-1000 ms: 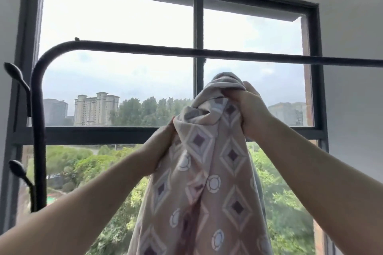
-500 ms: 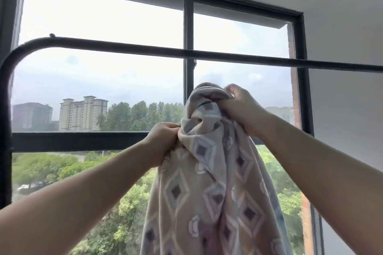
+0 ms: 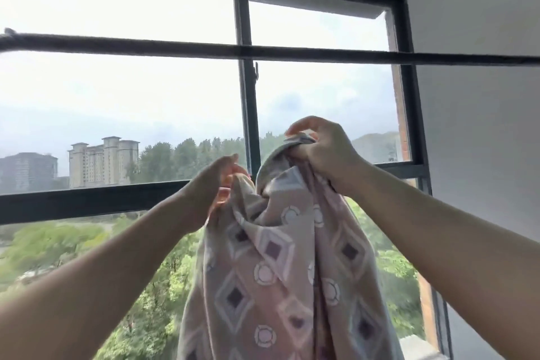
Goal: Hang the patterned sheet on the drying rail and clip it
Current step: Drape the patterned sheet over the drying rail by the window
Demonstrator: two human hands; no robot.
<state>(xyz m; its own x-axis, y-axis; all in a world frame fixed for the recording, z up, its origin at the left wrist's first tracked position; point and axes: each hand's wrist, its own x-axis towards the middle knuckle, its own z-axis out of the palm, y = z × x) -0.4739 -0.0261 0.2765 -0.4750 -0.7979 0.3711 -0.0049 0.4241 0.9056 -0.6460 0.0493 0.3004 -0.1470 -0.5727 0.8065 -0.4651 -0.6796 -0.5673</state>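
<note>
Left hand (image 3: 210, 190): fingers (image 3: 232, 169) curled in, thumb & tips pinching a side edge of the patterned sheet (image 3: 277, 272), just left of its bunched top. Right hand (image 3: 324, 152), higher & just to the right, is clenched round the gathered top fold. Its forefinger arches up a bit over the fold, the other fingers (image 3: 304, 123) are dug into the cloth. Both forearms are bare, reaching up & fwd from the bottom corners of view.

The sheet is held up btwn the two hands, below the drying rail (image 3: 175, 45) & well apart from it, so not over the rail yet. From the hands it drops in loose vertical folds & runs out of view at the bottom.

The rail is a thin, dark, round bar running side to side across the whole view above the hands, w/ a small knob on top near its left end. Behind it is a window w/ a dark frame (image 3: 248, 114): a vertical centre post, a horizontal bar lower down, & a small latch (image 3: 256, 70) on the post just under the rail. The sheet hangs in front of the lower right pane & hides most of it.

Cloth looks soft, dusty pink w/ pale grey-blue diamond outlines, dark purple squares inside them & white rings btwn. The side showing at the top fold looks plain grey. White wall (image 3: 482, 126) to the right. Outside are pale tower blocks (image 3: 103, 161), tree tops (image 3: 175, 155) & hazy sky, the far greenery blurred.
</note>
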